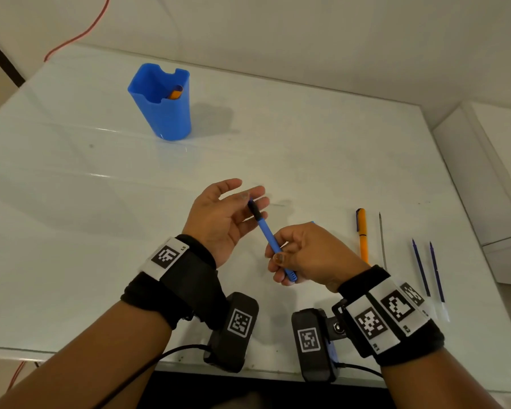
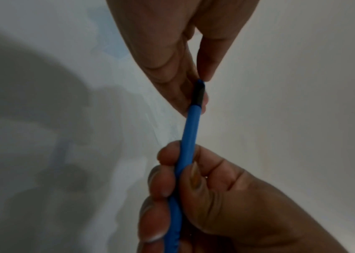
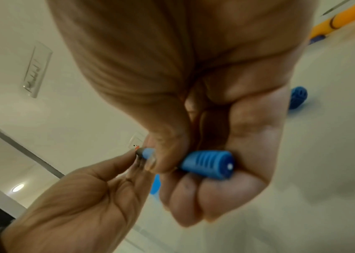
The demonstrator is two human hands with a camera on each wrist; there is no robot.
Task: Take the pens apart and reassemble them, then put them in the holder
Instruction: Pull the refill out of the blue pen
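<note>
Blue plastic pen barrel (image 1: 273,244) spanned both hands
Right hand (image 1: 310,255) curled round its rear; left hand (image 1: 223,215) pinched its black tip, other fingers loose

white table (image 1: 307,137) bears blue holder (image 1: 163,113), orange pen (image 1: 362,234), refills (image 1: 421,267).

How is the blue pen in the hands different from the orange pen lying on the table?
The blue pen is held in the air, tilted, by the right hand, with the left hand's fingers at its black tip end; the orange pen lies flat on the table, untouched. The blue pen's tip end is bare; the orange pen has a dark clip. Both are slim.
</note>
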